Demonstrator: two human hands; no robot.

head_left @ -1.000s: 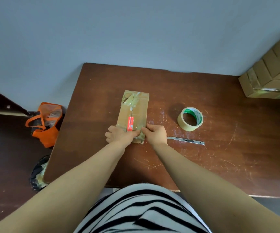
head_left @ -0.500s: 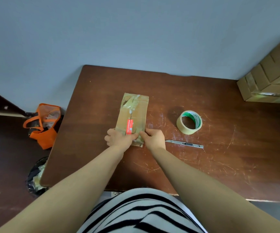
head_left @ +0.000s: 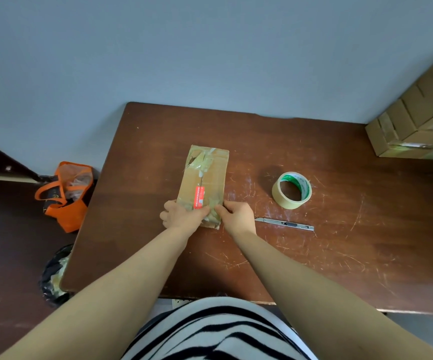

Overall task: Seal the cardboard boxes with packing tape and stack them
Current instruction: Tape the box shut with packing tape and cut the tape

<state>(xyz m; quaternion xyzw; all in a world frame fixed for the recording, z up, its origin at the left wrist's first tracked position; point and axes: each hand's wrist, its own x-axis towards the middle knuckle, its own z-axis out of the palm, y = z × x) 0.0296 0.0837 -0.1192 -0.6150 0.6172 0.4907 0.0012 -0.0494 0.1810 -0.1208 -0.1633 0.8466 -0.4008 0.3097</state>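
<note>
As the box [head_left: 206, 178] lies flat, left fingers [head_left: 167, 212] grip it, right fingers [head_left: 222, 209] pinch it

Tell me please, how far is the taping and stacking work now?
Done: several boxes stand stacked at the far right corner of the table. In hand: the left hand and right hand grip the near end of one box, which already bears tape; its far end looks torn. Left: this box is not yet stacked; the tape roll and knife lie apart on its right.
</note>
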